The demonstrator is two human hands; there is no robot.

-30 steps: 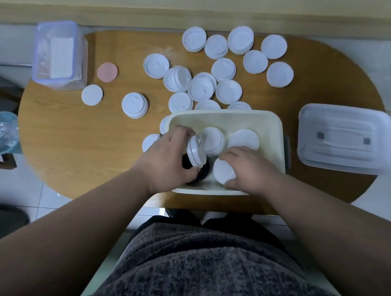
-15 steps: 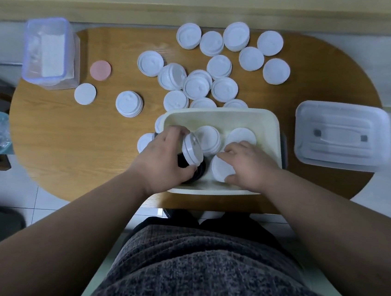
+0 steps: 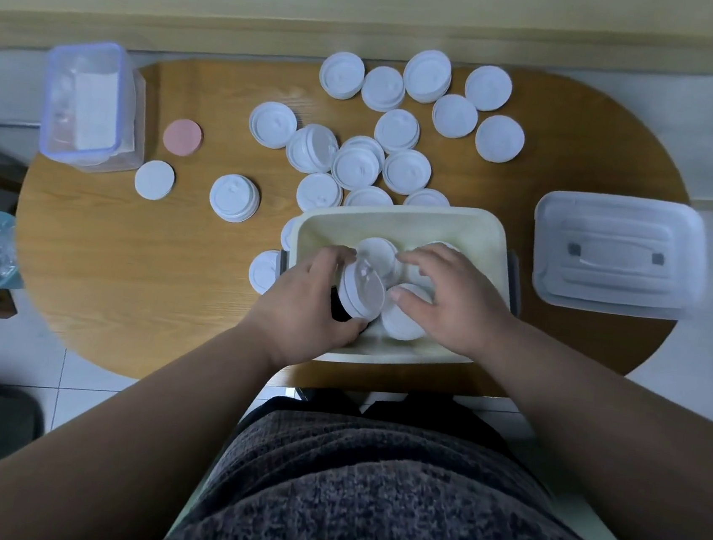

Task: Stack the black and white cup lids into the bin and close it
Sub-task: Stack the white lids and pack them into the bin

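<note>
Inside the cream bin (image 3: 395, 216), toward its near-left corner, the left hand (image 3: 305, 297) curls round a tilted stack of lids (image 3: 361, 288). The stack is white, with something dark under the palm, probably black lids, though the hand hides most of it. The right hand (image 3: 448, 297) lies over the flat lids (image 3: 401, 325) on the bin floor, fingers spread and loose, gripping nothing.

The tilt is the main risk: let go at that angle, the stack could fan out and slide across its neighbours, wasting room. Many loose white lids (image 3: 357, 166) wait on the worktop (image 3: 127, 254) behind the bin, so crooked piles may rise past the rim and stop the bin cover (image 3: 616, 253), well apart to the right, from seating. The bin also sits at the near edge, so a hard downward push there might tip it.
</note>
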